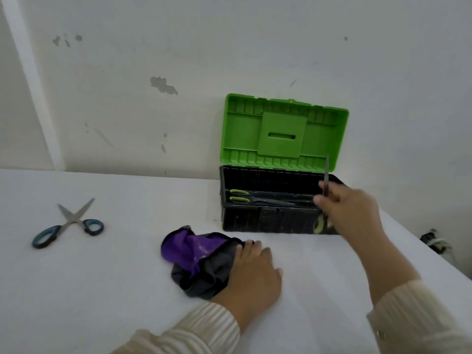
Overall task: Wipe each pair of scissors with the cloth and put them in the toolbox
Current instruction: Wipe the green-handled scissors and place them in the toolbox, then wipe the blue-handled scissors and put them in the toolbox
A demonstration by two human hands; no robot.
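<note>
Nearest the camera, two cream ribbed sleeves [204, 325] reach onto the white tabletop [102, 290]. The left hand [251, 273] lies palm down on the right edge of a crumpled purple and dark grey fabric cloth [196, 259]. Its fingers [256, 245] are close together and laid flat over the folds, not gripping them. The cloth rests on the tabletop near the toolbox's front left corner, not touching it.

Well to the left of the cloth, a pair of blue-handled scissors [69, 223] with bare steel blades lies flat on the tabletop. The blades are spread and the tips point away from the person.

Farther on, to the right, the right hand [350, 208] is raised at the right end of the toolbox. Its fingers [323, 199] are clamped on the closed grey blades of a pair of green-handled scissors [326, 172]. The tips point up, and the blurred yellow-green handles hang below the hand, in front of the box's front wall.

The rectangular black plastic toolbox [255, 222] stands at the back of the tabletop, with its bright green lid [281, 131] open and upright. Inside it a second green-handled pair [240, 199] lies flat, handles to the left.

Behind it is a white wall [163, 85] with chipped patches.
</note>
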